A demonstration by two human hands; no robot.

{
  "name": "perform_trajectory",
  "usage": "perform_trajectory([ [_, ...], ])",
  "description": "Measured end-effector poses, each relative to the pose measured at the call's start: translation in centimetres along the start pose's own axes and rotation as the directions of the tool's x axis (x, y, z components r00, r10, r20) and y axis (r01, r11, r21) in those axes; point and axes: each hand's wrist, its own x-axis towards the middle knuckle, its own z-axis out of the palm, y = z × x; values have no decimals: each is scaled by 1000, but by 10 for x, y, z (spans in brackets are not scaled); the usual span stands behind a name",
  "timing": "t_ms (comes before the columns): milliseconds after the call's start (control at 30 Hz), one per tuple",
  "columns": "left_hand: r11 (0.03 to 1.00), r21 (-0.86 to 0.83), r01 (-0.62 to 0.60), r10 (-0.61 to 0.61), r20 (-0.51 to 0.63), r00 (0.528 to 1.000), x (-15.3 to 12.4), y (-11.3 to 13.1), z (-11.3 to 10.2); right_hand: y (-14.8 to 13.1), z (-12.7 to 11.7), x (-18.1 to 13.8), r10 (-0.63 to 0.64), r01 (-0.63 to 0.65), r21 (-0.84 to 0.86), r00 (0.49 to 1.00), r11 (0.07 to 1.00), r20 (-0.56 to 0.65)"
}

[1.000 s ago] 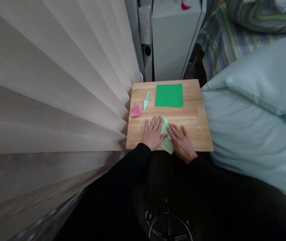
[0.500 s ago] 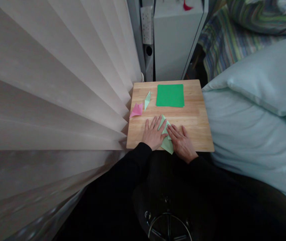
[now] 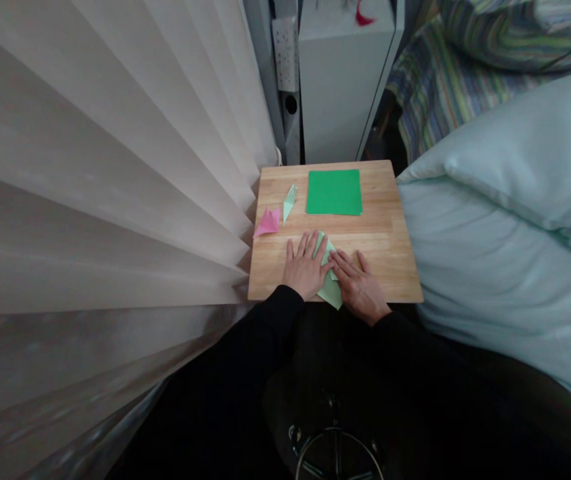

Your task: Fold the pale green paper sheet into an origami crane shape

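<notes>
A pale green sheet of origami paper [image 3: 330, 291], partly folded, lies at the near edge of a small wooden table [image 3: 380, 260]. My left hand [image 3: 305, 268] rests flat with spread fingers across the paper's left side. On its right side, my right hand [image 3: 359, 285] presses with fingers stretched out and the thumb apart. Both hands cover much of the paper, so its full shape is hidden. Farther back lie a pink folded paper piece [image 3: 268, 222], a narrow light green folded piece [image 3: 289, 204] and a stack of green paper [image 3: 334, 192].
Pleated curtain [image 3: 165, 167] hangs along the table's left edge. A pale blue quilt [image 3: 490, 253] borders the right. Behind the table stand a light grey cabinet [image 3: 340, 87] and a white power strip [image 3: 285, 53]. Below is a dark stool with a metal ring [image 3: 338, 433].
The view has shifted slightly, so the table appears a little farther left. My right hand's fingertips sit slightly closer to my left hand on the paper; my left hand stays flat.
</notes>
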Motion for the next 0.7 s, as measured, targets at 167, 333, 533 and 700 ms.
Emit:
perform_trajectory([
  [167,1000,1,11,-11,-15,1000,3,1,3,0,-1,0,-8,8,-2,1000,1000,7],
  [333,1000,8,22,-22,-27,999,4,1,5,0,-2,0,-12,12,11,1000,1000,13],
  [533,1000,1,29,-28,-45,999,3,1,6,1,-2,0,-21,21,8,1000,1000,18],
  [700,999,-16,49,-50,-56,997,4,2,5,1,-1,0,-20,20,21,1000,1000,22],
])
